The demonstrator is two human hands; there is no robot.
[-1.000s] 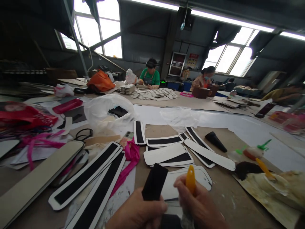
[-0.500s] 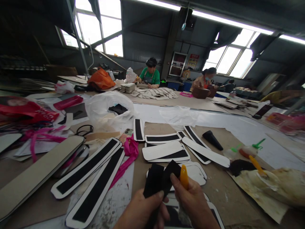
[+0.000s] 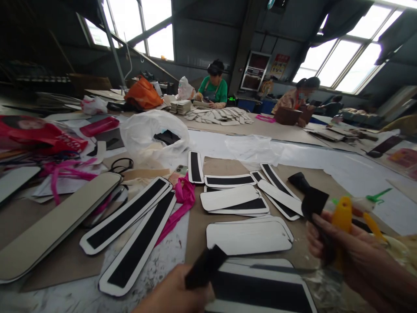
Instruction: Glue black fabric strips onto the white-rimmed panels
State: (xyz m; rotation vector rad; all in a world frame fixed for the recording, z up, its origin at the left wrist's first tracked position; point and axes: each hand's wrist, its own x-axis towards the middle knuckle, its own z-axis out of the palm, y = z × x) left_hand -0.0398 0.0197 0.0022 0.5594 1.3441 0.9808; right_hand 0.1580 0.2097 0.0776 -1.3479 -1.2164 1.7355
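My left hand [image 3: 172,293] is at the bottom edge, closed on a stack of black strips [image 3: 204,266]. My right hand [image 3: 355,256] is out at the right, gripping a single black strip [image 3: 314,204] together with an orange-yellow tool [image 3: 341,217]. Below and between the hands lies a white card with a wide black band [image 3: 260,291]. A blank white card [image 3: 249,237] lies just beyond it. Farther back are several short white cards with black bands [image 3: 230,180].
Long black-banded white pieces [image 3: 127,221] and a long beige piece [image 3: 55,224] lie at the left, with pink ribbon [image 3: 184,200], scissors [image 3: 121,165] and a white plastic bag [image 3: 153,137]. Glue bottles [image 3: 371,202] stand at the right. Two other people sit at the far table.
My right hand has swung out to the right, pulling one black strip away from the stack in my left hand. The view tilted down, and the banded card below came into sight.
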